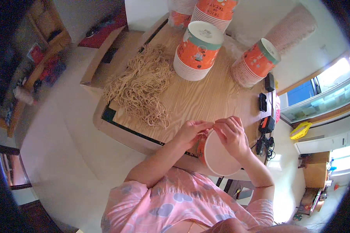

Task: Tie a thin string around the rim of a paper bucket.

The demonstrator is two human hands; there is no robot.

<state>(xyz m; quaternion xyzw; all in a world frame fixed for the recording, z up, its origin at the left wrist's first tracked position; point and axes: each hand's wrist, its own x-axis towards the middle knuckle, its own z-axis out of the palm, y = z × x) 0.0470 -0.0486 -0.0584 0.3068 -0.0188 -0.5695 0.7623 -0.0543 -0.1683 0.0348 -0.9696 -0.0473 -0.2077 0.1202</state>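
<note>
An orange paper bucket (221, 156) with a pale inside lies tilted toward me at the near edge of the wooden table (206, 97). My left hand (191, 132) and my right hand (232, 134) meet at its upper rim, fingers pinched on a thin tan string there. My right hand also rests against the bucket's rim. A heap of tan strings (142, 85) lies on the table to the left of my hands.
Stacks of orange paper buckets stand at the far side: one in the middle (197, 48), one tipped at the right (254, 62), more at the back (212, 11). Black chargers and cables (266, 124) lie along the right edge. Pale floor lies to the left.
</note>
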